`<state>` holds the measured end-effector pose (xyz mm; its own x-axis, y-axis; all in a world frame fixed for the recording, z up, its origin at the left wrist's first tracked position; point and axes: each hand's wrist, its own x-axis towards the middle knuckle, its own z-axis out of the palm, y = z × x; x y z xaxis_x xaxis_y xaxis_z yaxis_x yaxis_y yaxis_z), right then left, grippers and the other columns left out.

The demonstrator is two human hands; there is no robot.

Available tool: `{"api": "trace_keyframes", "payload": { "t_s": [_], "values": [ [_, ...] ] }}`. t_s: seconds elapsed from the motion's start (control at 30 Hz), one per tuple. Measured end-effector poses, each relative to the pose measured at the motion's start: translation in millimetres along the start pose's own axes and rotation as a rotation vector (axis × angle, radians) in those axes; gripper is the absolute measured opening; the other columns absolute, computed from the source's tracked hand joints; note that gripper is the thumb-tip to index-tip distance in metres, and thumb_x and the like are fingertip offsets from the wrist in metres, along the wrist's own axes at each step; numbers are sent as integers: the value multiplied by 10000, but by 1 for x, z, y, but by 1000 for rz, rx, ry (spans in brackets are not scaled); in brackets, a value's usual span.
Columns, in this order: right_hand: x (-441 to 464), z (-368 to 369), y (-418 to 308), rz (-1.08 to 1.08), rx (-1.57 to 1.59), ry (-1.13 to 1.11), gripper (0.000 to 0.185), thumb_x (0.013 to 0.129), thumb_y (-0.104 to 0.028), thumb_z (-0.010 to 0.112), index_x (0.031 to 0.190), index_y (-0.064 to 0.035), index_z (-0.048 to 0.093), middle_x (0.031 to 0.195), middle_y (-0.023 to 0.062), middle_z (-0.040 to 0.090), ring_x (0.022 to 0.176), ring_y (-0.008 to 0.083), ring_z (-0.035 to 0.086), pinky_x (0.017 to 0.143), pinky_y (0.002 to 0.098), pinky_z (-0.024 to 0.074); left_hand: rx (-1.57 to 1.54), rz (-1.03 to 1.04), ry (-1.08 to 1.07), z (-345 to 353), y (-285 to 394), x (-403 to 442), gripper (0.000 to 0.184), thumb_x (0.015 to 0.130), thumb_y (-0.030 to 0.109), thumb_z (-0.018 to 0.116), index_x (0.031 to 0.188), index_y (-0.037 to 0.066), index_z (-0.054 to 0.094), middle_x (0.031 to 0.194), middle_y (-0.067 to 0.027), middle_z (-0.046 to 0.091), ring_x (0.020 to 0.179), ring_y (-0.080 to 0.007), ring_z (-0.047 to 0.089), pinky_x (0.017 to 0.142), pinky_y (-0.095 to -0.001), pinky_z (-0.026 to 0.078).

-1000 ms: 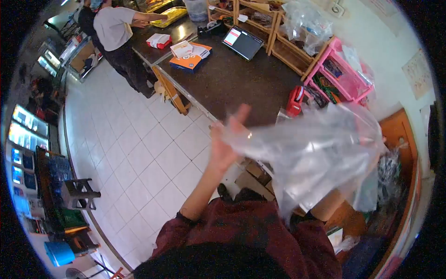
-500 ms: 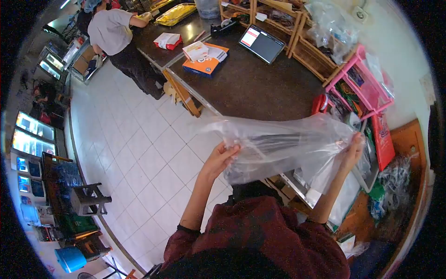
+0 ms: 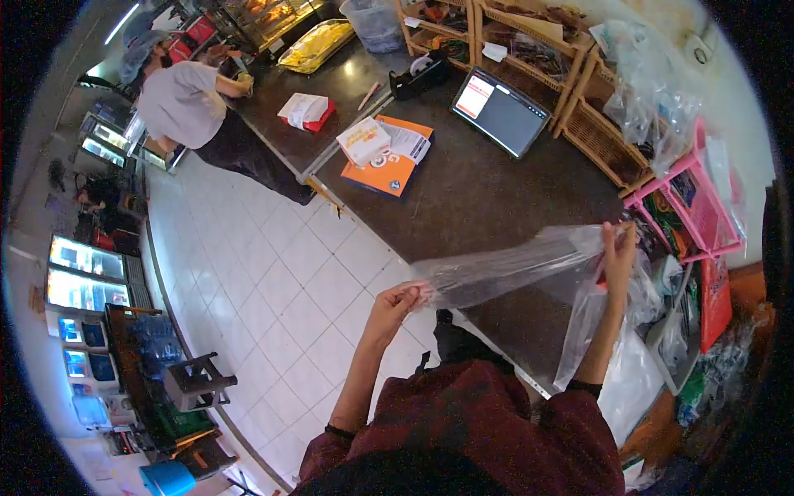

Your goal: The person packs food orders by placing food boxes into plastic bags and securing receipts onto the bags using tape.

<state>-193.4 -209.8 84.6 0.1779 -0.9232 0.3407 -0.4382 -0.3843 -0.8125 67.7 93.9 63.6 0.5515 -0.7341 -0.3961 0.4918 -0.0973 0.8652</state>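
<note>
A clear plastic bag (image 3: 513,266) stretches between my two hands, over the front edge of the dark counter (image 3: 471,186). Its left end is pinched in the closed fingers of my left hand (image 3: 395,311), above the tiled floor. At the other end, my right hand (image 3: 617,252) grips the gathered plastic, held a little higher. A loose strip of the bag (image 3: 576,335) hangs down beside my right forearm. Behind my right hand stands a pink plastic rack (image 3: 703,211).
A tablet (image 3: 502,112), an orange box (image 3: 389,165) and a red-and-white packet (image 3: 306,112) lie on the counter. Wicker shelves (image 3: 600,136) line its back. A co-worker (image 3: 182,103) stands at the far left. A stool (image 3: 198,382) stands on the floor.
The bag has gone from spread wide to a narrower, tauter band. My right hand has risen and my left hand has lowered slightly. My view has shifted, showing more of the counter's back.
</note>
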Motion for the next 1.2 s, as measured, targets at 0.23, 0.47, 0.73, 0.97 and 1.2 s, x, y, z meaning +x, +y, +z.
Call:
{"api": "trace_keyframes", "payload": {
  "t_s": [0.23,0.47,0.73,0.97,1.2],
  "values": [
    [6,86,57,-367,-559,-74,274,772,-168,610,952,-3,484,806,159,524,751,307,514,684,371,407,510,-216,139,17,8,68,249,819,129,581,993,-47,561,896,-99,617,852,-153,581,787,-270,455],
    [-75,119,-98,126,221,-967,218,774,-174,620,862,9,541,763,138,590,698,228,585,596,324,440,17,-391,-234,74,19,75,333,779,203,642,989,-41,553,906,-99,612,837,-163,582,756,-274,458],
    [10,-10,-72,195,-211,-322,366,798,-115,591,573,-83,305,538,-27,320,537,66,348,497,232,305,1054,143,215,-79,104,94,213,691,46,649,615,42,451,590,-35,504,504,-132,451,478,-230,373],
    [4,48,-111,189,133,-384,334,793,-114,589,620,-84,305,613,-41,281,591,73,295,515,224,254,1058,608,-345,-9,53,118,463,686,34,588,1133,66,471,1081,-142,525,1038,-305,476,861,-382,377],
    [15,68,-121,15,-238,87,211,787,-125,615,823,-74,414,639,-15,338,547,96,312,524,217,314,1007,332,-46,-51,32,160,216,756,-10,510,966,42,496,849,-127,554,801,-314,561,697,-402,432]
  ]
}}
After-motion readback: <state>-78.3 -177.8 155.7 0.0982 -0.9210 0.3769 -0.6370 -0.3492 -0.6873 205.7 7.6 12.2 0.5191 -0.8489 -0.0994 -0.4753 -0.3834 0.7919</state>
